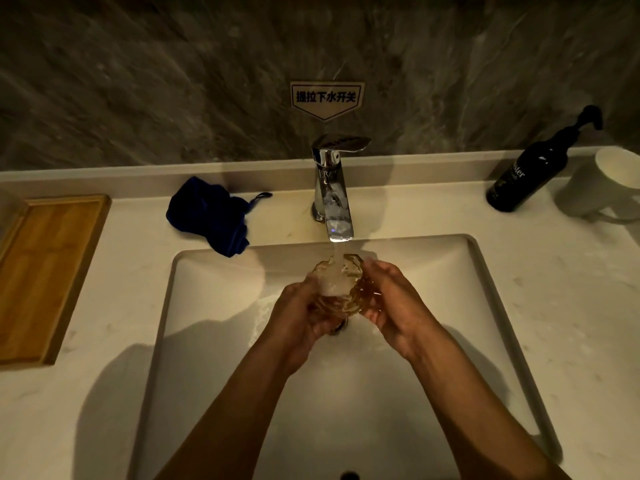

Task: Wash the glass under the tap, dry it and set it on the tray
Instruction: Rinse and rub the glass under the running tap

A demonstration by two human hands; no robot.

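**Materials and finishes at the basin**

Glass (341, 289): amber-tinted, faceted cut pattern, glossy and wet, clasped in the grip of left hand (298, 306) and right hand (394, 303). Tap (332, 188) just behind the grip: polished chrome metal, mirror-bright. Sink (214, 341) beneath the grip: smooth white ceramic look, glossy, wet sheen. Worktop (571, 306) around it: pale stone look, faint flecks, smooth, low sheen. Cloth (207, 216) behind-left of grip: dark blue, soft matt fabric, crumpled. Tray (45, 271) far left: light wood, visible grain, satin finish. Bottle (530, 174) far right: black, glossy, pump top. Mug (595, 185) beside it: white, smooth, matt-looking. Wall (173, 81): dark veined stone, slight gloss.
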